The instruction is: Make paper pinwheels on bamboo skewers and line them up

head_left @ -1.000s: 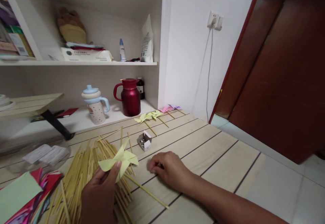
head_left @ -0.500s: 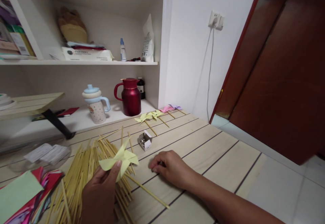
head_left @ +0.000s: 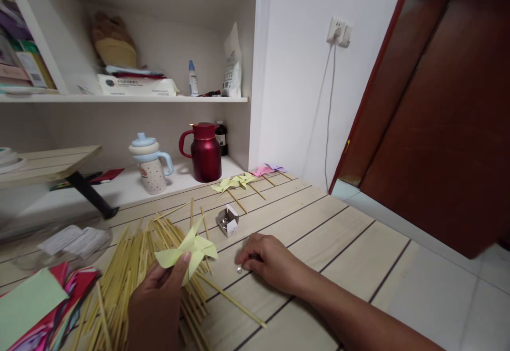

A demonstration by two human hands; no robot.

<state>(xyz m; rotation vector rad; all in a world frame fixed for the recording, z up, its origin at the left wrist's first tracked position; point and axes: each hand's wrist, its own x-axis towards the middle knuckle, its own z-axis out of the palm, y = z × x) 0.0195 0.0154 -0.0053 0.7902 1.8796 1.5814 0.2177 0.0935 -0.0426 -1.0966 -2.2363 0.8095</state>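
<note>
Left hand (head_left: 157, 300) pinching yellow pinwheel (head_left: 187, 249) above sticks (head_left: 131, 271). Right hand (head_left: 266, 260) curled on surface (head_left: 319, 234), fingertips on small pin (head_left: 239, 270). Risk, probably: pin rolling off between planks if nudged; pinwheel folds springing loose under slack thumb.

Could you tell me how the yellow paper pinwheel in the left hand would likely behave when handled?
The pinwheel looks like thin folded paper, so probably very light and easily creased. The left hand pinches only one blade, so it likely flexes. Its open blades would probably catch air.
</note>
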